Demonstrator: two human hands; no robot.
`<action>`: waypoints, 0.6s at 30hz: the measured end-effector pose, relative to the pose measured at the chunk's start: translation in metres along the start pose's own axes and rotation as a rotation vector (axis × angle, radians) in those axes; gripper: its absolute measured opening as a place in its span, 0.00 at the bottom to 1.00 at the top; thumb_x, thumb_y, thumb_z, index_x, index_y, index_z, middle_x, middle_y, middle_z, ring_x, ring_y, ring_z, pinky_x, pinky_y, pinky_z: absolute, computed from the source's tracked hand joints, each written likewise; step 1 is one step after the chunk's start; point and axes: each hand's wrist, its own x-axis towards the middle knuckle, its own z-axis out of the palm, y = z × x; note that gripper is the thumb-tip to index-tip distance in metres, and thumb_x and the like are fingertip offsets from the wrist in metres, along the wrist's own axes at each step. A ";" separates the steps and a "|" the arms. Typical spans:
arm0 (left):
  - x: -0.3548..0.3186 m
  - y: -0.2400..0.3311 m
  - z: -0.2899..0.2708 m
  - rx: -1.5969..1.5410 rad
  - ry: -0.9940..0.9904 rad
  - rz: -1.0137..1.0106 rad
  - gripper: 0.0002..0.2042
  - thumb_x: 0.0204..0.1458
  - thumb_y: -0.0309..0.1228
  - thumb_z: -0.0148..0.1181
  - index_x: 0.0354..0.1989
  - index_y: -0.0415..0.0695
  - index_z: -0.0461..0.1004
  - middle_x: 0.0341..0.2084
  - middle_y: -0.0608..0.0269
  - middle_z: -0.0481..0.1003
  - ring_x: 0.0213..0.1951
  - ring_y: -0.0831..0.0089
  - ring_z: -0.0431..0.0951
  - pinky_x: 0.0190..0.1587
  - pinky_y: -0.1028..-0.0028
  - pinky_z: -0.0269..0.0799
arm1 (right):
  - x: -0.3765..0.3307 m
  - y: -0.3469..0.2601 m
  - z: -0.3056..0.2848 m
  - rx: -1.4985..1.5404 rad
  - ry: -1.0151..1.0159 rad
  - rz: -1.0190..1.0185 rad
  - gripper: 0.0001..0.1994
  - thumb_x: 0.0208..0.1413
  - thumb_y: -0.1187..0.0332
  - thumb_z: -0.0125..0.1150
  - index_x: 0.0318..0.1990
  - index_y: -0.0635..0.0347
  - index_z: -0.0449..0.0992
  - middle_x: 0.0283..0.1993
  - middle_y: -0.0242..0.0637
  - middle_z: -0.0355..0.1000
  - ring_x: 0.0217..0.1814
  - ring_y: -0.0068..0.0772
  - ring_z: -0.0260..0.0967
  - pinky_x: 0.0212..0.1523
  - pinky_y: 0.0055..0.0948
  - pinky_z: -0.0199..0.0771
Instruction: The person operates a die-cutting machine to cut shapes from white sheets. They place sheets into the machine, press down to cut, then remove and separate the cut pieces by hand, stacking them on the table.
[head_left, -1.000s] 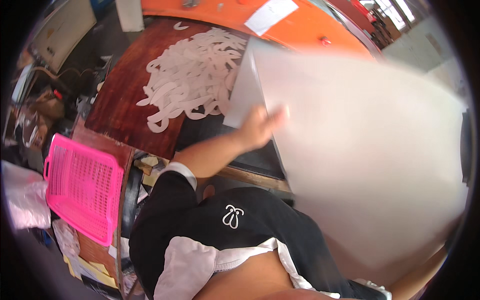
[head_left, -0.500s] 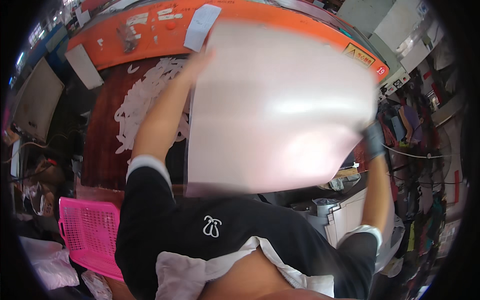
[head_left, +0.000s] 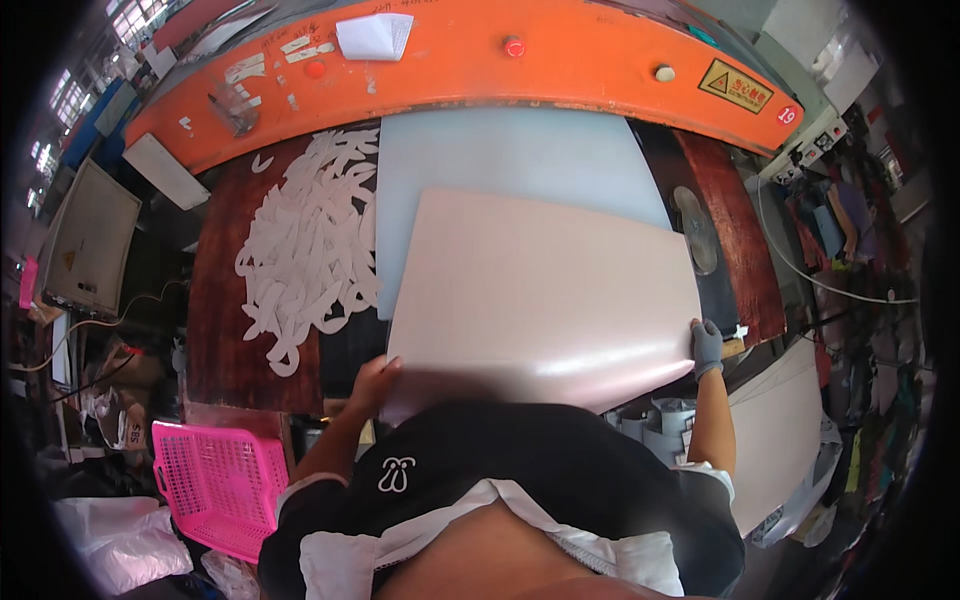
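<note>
The left hand [head_left: 376,384] and gloved right hand [head_left: 707,347] are clamping their fingers on opposite side edges of the pale pink sheet [head_left: 545,285], which is overlapping the light-blue sheet [head_left: 500,150] and extending past the tabletop [head_left: 225,340]'s near edge.

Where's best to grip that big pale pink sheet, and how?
Probably pinch the pale pink sheet by both side edges toward its near end, from left and right, where the left hand and gloved right hand are: it looks broad and thin, and that end bends.

Pinkish sheet [head_left: 550,290], near edge apparently part-hidden
</note>
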 end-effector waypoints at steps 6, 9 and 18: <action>0.048 0.043 -0.015 0.115 0.333 0.245 0.14 0.55 0.38 0.53 0.31 0.37 0.72 0.23 0.69 0.71 0.27 0.82 0.67 0.30 0.76 0.66 | 0.065 -0.134 0.083 -0.302 0.056 -0.633 0.20 0.50 0.66 0.52 0.51 0.60 0.71 0.34 0.48 0.70 0.34 0.34 0.66 0.37 0.32 0.68; 0.179 0.130 -0.039 -0.381 0.251 0.170 0.15 0.54 0.39 0.53 0.36 0.38 0.72 0.28 0.64 0.73 0.30 0.75 0.71 0.34 0.72 0.69 | 0.162 -0.238 0.161 -0.337 0.126 -0.424 0.32 0.51 0.56 0.54 0.59 0.71 0.57 0.54 0.57 0.65 0.56 0.50 0.64 0.55 0.38 0.64; 0.103 0.038 -0.027 0.656 0.466 0.623 0.23 0.47 0.31 0.61 0.50 0.36 0.62 0.40 0.49 0.67 0.41 0.56 0.70 0.43 0.66 0.68 | 0.030 -0.054 0.090 -0.764 -0.024 -0.838 0.32 0.45 0.53 0.63 0.53 0.65 0.63 0.52 0.56 0.62 0.54 0.55 0.61 0.53 0.44 0.63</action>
